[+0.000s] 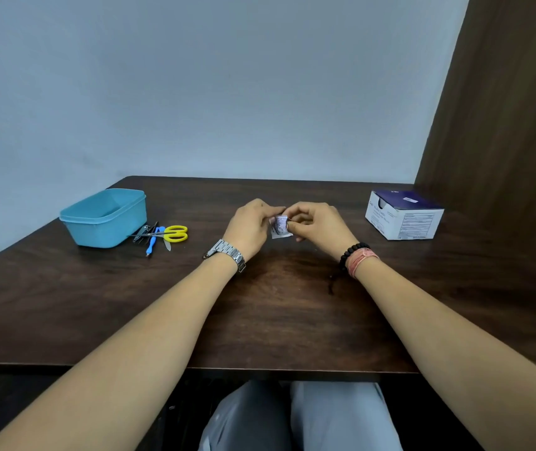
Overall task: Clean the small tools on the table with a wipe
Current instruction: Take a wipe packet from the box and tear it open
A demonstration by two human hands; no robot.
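Left hand [249, 226] and right hand [317, 224] both pinch one sachet [280, 226] above desk [276, 307] centre. Tools [159, 236] near left edge; open room between.

Tub [104, 218] on table [276, 304], far left. Tools [159, 237] just right of tub, touching it. Box [403, 218] far right, near back edge. My hands between them, mid-table, well apart from both.

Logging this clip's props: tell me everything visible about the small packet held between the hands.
The packet is a small white sachet with purple print too fine to read, looking like foil or paper. It is held above the table's middle, pinched by the left hand and right hand at its top edge. Whether it is torn open cannot be told.
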